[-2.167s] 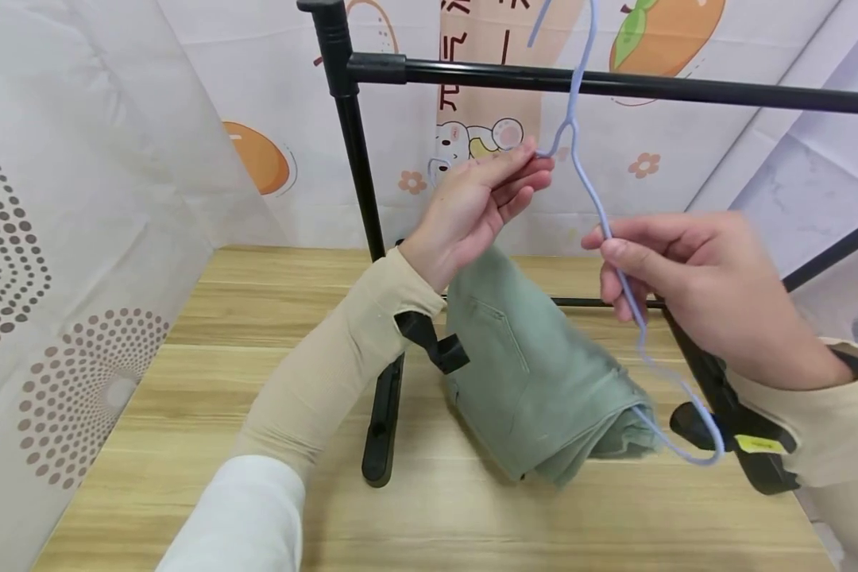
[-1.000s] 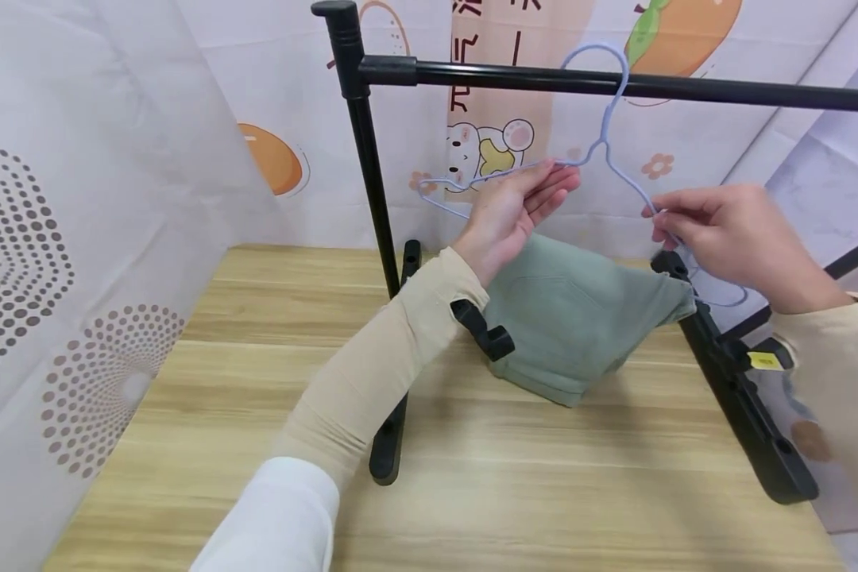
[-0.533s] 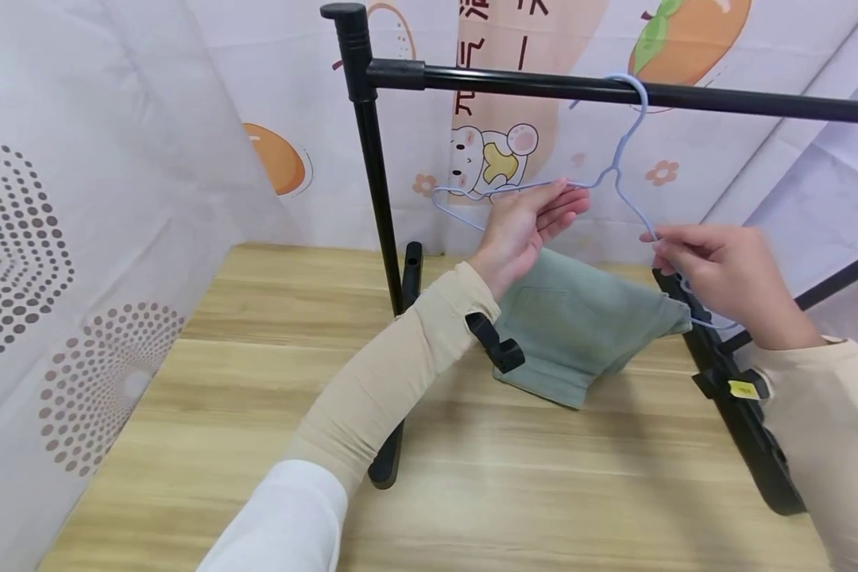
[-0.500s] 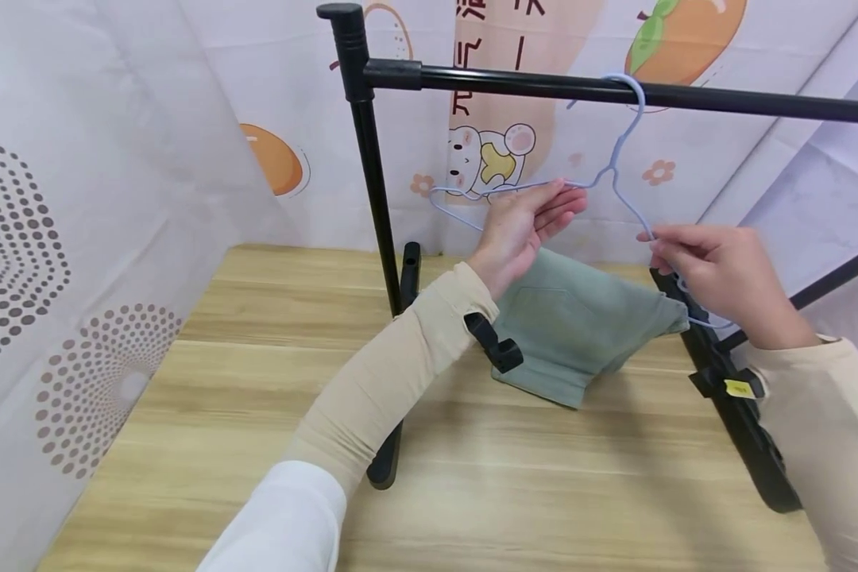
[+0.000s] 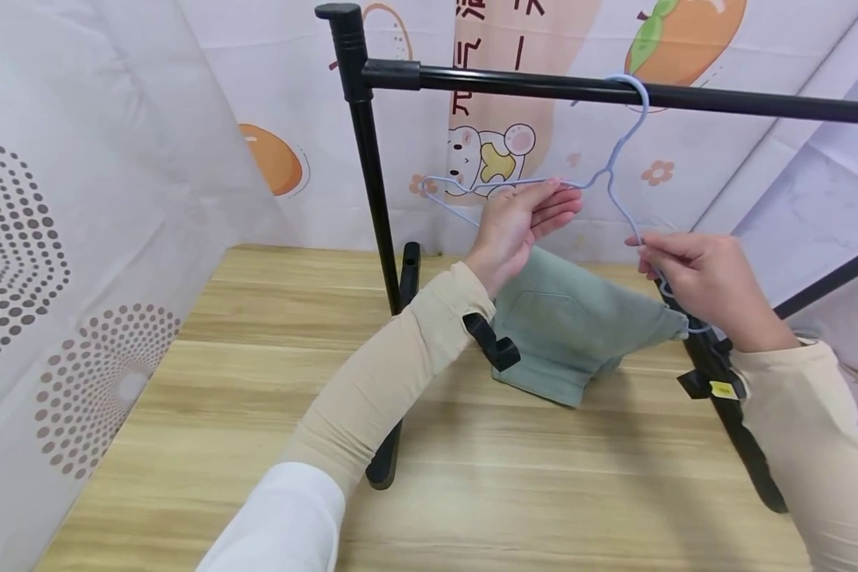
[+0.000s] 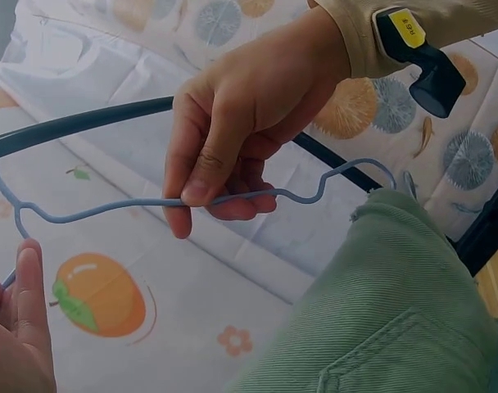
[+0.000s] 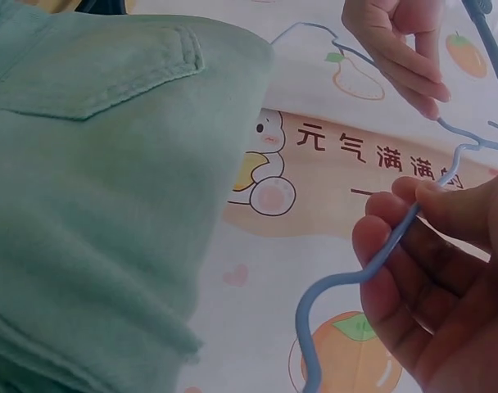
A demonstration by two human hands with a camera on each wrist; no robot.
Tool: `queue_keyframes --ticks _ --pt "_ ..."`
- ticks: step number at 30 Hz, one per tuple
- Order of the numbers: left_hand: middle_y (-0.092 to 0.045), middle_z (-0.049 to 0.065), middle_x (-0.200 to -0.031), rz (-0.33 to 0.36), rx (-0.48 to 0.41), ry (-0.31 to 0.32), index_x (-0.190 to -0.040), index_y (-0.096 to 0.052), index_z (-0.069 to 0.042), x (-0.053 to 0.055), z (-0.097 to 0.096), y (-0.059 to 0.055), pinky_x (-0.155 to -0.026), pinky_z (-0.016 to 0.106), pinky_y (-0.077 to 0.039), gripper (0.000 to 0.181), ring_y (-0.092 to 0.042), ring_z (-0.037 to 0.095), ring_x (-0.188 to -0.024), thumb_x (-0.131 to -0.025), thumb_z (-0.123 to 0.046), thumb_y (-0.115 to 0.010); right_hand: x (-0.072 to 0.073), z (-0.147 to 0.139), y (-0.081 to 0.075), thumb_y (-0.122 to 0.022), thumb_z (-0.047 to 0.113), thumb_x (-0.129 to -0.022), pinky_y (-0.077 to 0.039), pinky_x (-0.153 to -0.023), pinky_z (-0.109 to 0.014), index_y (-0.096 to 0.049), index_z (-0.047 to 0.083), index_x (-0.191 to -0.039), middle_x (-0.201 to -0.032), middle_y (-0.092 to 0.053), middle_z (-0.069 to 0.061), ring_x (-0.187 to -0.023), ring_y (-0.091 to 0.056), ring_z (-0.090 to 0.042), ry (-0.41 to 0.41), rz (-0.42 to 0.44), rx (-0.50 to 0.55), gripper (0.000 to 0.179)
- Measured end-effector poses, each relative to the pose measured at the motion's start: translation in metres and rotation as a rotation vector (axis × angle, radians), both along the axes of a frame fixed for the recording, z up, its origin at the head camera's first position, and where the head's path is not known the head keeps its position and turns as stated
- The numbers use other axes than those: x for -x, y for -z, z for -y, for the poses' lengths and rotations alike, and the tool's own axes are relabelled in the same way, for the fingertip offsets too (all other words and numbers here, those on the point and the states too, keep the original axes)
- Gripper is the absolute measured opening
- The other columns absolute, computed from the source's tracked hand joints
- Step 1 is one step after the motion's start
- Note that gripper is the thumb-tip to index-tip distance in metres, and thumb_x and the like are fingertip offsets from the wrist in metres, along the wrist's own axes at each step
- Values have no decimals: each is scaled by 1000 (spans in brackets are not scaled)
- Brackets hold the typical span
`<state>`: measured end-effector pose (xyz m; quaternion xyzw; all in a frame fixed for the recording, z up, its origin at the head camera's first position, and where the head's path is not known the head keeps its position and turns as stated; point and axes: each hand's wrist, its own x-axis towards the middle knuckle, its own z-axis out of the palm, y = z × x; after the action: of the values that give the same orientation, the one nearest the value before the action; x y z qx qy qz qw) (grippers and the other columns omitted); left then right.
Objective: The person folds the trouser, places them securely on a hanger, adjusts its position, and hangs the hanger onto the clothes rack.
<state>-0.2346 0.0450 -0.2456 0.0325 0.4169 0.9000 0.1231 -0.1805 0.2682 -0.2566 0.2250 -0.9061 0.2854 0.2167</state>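
Note:
A light blue clothes hanger [image 5: 618, 147] has its hook over the black rail [image 5: 515, 82] of a rack. Green trousers [image 5: 579, 322], folded with a stitched pocket showing, hang on the hanger's lower part. My left hand [image 5: 511, 226] holds the hanger's left shoulder, thumb on top and fingers nearly straight. On the other shoulder, my right hand [image 5: 708, 274] pinches the wire between thumb and fingers, seen closely in the left wrist view. The right wrist view shows the wire [image 7: 388, 246] crossing the right fingers, with the trousers beside it.
The rack's left post [image 5: 372, 183] stands on a black foot [image 5: 384, 457], and its right foot [image 5: 740, 445] is partly behind the right arm. Below is a wood-grain table [image 5: 243, 413]. A printed curtain [image 5: 686, 191] hangs behind.
The hanger came down from above the rail, and its hook now sits over it. The trousers moved back with it. Most recently the right hand shifted slightly left.

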Motion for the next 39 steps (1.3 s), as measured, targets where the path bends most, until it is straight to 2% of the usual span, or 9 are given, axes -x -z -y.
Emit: queue_keyframes --ticks 4,9,13,16,19,23,25,31,39 --pt "-59 31 -123 -11 5 1 -122 -60 11 0 -2 -3 -98 40 -50 30 -56 42 -119 -98 -7 -56 0 -2 -1 -61 -3 -92 -38 -56 -1 -71 -4 -110 -80 -46 54 -65 -50 26 11 -2 -2 21" --pt "-59 31 -124 -11 6 6 -125 -59 11 1 -2 -4 -98 40 -49 32 -55 43 -119 -98 -7 -56 -1 0 -1 -62 -1 -92 -36 -53 -4 -71 -2 -112 -78 -46 52 -65 -47 27 41 -10 -34 22" --pt "-60 31 -123 -4 1 -1 -123 -60 10 1 0 -1 -97 40 -50 31 -70 34 -102 -97 -7 -57 0 2 1 -63 -1 -92 -35 -53 -5 -72 -2 -111 -74 -71 15 -64 -44 28 50 -24 -60 21" --pt "-59 31 -124 -3 -4 -3 -122 -60 10 0 2 0 -97 40 -50 31 -72 20 -78 -97 -7 -57 0 3 3 -63 -3 -91 -35 -53 -4 -72 -3 -109 -76 -72 -17 -65 -42 29 51 -36 -69 21" --pt "-59 31 -123 -10 -5 -1 -121 -62 10 0 2 0 -97 40 -50 29 -71 16 -73 -97 -7 -57 -1 5 3 -63 -5 -90 -34 -53 -3 -72 -4 -110 -79 -73 -20 -66 -42 30 48 -49 -60 21" --pt "-61 30 -123 -18 6 -2 -120 -63 8 -1 1 -1 -97 39 -51 28 -72 30 -95 -97 -8 -58 -3 6 3 -63 -5 -90 -34 -54 -2 -71 -5 -110 -80 -73 -19 -66 -43 30 57 -57 -46 21" --pt "-61 30 -122 -17 12 -4 -120 -63 8 -1 1 -1 -96 39 -51 29 -71 31 -99 -97 -8 -58 -5 6 4 -63 -5 -90 -34 -53 -3 -72 -4 -109 -78 -72 -18 -64 -43 28 62 -57 -34 21" --pt "-61 30 -121 -21 23 -14 -119 -63 8 -4 0 1 -93 37 -53 29 -71 15 -74 -97 -9 -59 -9 7 12 -65 -5 -88 -35 -50 -4 -73 -3 -108 -73 -69 -18 -57 -41 21 70 -87 13 22" --pt "-65 28 -118 -49 73 -58 -116 -66 5 -5 3 -2 -86 33 -57 27 -69 12 -70 -96 -11 -61 -7 11 12 -64 -4 -89 -36 -52 -2 -71 -6 -108 -78 -70 -20 -58 -41 21 55 -123 45 20"
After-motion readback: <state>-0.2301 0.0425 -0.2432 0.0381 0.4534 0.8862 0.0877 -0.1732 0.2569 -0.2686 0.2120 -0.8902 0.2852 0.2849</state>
